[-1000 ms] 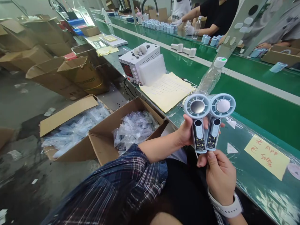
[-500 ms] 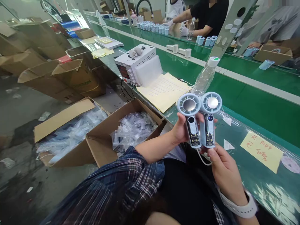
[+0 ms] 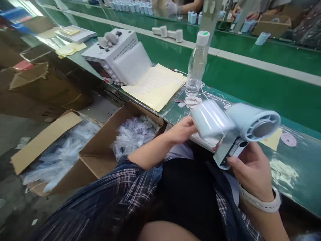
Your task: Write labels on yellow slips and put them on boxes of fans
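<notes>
My right hand [image 3: 255, 170] is wrapped round the handle of a light blue handheld fan [image 3: 253, 122]. Its round grille with a silver centre points to the right, and the dark display strip on the handle shows. Beside it is a second light blue fan [image 3: 212, 118], smeared by motion, its rounded body tilted. My left hand [image 3: 184, 129] grips this one at its left side, the fingertips partly hidden behind it. The two fans are close together and overlap in view; whether they touch I cannot tell.
A clear bottle [image 3: 197, 67] stands behind the fans, near a yellow sticker sheet [image 3: 157, 87] and a white power supply unit [image 3: 112, 53]. Open cartons [image 3: 100, 154] of bagged parts sit at left. Across the green conveyor [image 3: 250, 73], other people work near rows of blue fan parts.
The two fans, upright side by side with grilles facing me before, are now tilted and turned sideways. My left hand has moved left and down relative to the fans. The view has swung right.
</notes>
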The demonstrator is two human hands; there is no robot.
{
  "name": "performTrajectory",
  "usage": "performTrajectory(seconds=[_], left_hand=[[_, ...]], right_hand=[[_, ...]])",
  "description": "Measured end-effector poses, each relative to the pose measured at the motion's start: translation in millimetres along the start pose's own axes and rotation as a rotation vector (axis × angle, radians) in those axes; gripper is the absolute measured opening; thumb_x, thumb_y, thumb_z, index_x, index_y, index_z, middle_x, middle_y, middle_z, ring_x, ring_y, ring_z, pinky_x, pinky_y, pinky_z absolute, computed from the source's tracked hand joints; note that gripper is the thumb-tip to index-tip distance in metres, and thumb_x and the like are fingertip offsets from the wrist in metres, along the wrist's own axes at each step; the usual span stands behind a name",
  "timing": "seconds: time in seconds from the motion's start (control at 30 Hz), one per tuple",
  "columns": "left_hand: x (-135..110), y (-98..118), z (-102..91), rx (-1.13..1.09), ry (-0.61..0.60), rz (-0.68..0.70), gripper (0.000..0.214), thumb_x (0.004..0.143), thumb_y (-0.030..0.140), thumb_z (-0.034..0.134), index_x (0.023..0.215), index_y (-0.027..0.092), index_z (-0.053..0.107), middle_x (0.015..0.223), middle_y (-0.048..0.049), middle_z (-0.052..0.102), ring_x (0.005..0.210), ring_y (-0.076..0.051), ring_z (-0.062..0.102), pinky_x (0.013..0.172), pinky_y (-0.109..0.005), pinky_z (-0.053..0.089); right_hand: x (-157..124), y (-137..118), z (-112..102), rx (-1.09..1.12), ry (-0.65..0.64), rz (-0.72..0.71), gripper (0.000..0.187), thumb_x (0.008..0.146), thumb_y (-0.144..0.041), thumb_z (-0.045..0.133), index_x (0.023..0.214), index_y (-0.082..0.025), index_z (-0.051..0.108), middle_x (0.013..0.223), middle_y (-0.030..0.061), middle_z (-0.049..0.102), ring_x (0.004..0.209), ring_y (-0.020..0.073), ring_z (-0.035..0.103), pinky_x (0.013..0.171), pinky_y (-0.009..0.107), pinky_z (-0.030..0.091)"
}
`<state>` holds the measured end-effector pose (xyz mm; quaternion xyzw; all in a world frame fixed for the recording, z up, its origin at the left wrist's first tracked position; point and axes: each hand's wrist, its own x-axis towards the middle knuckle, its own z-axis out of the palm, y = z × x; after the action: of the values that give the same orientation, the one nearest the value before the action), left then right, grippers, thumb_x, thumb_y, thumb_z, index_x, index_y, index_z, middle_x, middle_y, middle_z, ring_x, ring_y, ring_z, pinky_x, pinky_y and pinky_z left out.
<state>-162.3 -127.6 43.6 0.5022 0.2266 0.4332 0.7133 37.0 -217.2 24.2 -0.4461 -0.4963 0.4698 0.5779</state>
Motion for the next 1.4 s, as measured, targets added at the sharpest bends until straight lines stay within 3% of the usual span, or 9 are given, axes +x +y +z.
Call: performTrajectory(seconds=[0.07, 0.13, 0.27, 0.4, 0.53, 0.67, 0.83, 1.27, 1.4], left_hand=[[3.2, -9.2, -0.3, -0.065, 0.054, -0.104, 0.066, 0.072, 0.073, 0.072, 0.105, 0.016, 0.067, 0.1, -0.0097, 0.069, 0.092, -0.024, 0.067, 0.086, -0.036, 0.054], [3.1, -14.9, 3.6, -0.15, 0.028, -0.184, 0.066, 0.075, 0.077, 0.066, 0.102, 0.016, 0.061, 0.09, -0.0063, 0.065, 0.078, -0.019, 0.065, 0.074, -0.033, 0.055], [-2.1, -13.8, 15.6, -0.242, -0.125, -0.189, 0.063, 0.073, 0.047, 0.082, 0.119, 0.021, 0.047, 0.096, -0.0027, 0.059, 0.082, -0.017, 0.062, 0.075, -0.032, 0.055], [-3.9, -16.0, 19.9, -0.177, -0.146, -0.15, 0.057, 0.075, 0.029, 0.08, 0.117, 0.02, 0.043, 0.096, -0.0007, 0.057, 0.078, -0.015, 0.061, 0.071, -0.031, 0.053], [-3.9, -22.9, 16.8, -0.104, -0.217, -0.1, 0.049, 0.08, 0.033, 0.076, 0.112, 0.02, 0.042, 0.094, -0.0006, 0.056, 0.073, -0.016, 0.064, 0.069, -0.033, 0.052], [-6.4, -20.0, 14.8, -0.025, -0.225, -0.071, 0.046, 0.081, 0.034, 0.077, 0.105, 0.02, 0.04, 0.098, -0.0014, 0.055, 0.074, -0.015, 0.065, 0.067, -0.03, 0.051], [-8.8, -15.4, 15.3, 0.033, -0.205, -0.119, 0.055, 0.08, 0.037, 0.079, 0.114, 0.021, 0.039, 0.105, -0.0038, 0.057, 0.087, -0.018, 0.065, 0.083, -0.037, 0.053], [-6.2, -22.7, 11.6, 0.004, -0.253, -0.087, 0.05, 0.081, 0.036, 0.076, 0.108, 0.02, 0.038, 0.094, -0.0004, 0.057, 0.075, -0.017, 0.066, 0.071, -0.033, 0.053], [-5.8, -24.6, 11.1, 0.049, -0.212, -0.1, 0.053, 0.08, 0.039, 0.077, 0.109, 0.02, 0.037, 0.094, -0.0003, 0.058, 0.075, -0.018, 0.067, 0.072, -0.034, 0.053]], right_hand=[[1.5, -2.5, -1.1, 0.087, -0.002, 0.049, 0.043, 0.079, -0.032, 0.08, 0.116, -0.023, 0.06, 0.097, 0.0079, 0.067, 0.079, 0.024, 0.066, 0.07, 0.04, 0.057], [5.2, -5.4, -0.1, 0.14, 0.059, 0.063, 0.043, 0.079, -0.033, 0.08, 0.116, -0.024, 0.058, 0.094, 0.0057, 0.064, 0.078, 0.0217, 0.064, 0.07, 0.038, 0.056], [7.1, -8.2, 1.3, 0.194, 0.14, 0.04, 0.044, 0.078, -0.031, 0.078, 0.116, -0.025, 0.056, 0.11, 0.0076, 0.061, 0.09, 0.0215, 0.062, 0.074, 0.036, 0.056], [-0.2, -0.1, -1.9, 0.161, 0.094, -0.018, 0.036, 0.086, -0.026, 0.071, 0.119, -0.025, 0.054, 0.108, 0.0068, 0.062, 0.086, 0.0192, 0.062, 0.076, 0.035, 0.054], [-5.9, 9.7, -2.9, 0.071, 0.084, -0.044, 0.042, 0.087, -0.025, 0.072, 0.124, -0.024, 0.051, 0.11, 0.0076, 0.062, 0.091, 0.0208, 0.064, 0.083, 0.037, 0.054], [-7.2, 10.7, -1.7, 0.113, 0.066, 0.035, 0.035, 0.088, -0.028, 0.071, 0.118, -0.024, 0.054, 0.11, 0.0073, 0.061, 0.089, 0.0198, 0.063, 0.076, 0.033, 0.057], [-5.6, 7.4, 1.9, 0.203, 0.1, 0.097, 0.041, 0.084, -0.031, 0.074, 0.119, -0.023, 0.054, 0.105, 0.0078, 0.062, 0.09, 0.023, 0.064, 0.073, 0.036, 0.059], [-7.6, 8.8, 1.9, 0.129, 0.09, 0.098, 0.04, 0.085, -0.032, 0.074, 0.12, -0.025, 0.055, 0.11, 0.007, 0.063, 0.089, 0.0205, 0.063, 0.078, 0.035, 0.056], [-5.4, 4.5, 5.4, 0.148, 0.127, 0.119, 0.042, 0.081, -0.031, 0.076, 0.117, -0.023, 0.057, 0.106, 0.0072, 0.063, 0.084, 0.0198, 0.062, 0.072, 0.032, 0.056]])
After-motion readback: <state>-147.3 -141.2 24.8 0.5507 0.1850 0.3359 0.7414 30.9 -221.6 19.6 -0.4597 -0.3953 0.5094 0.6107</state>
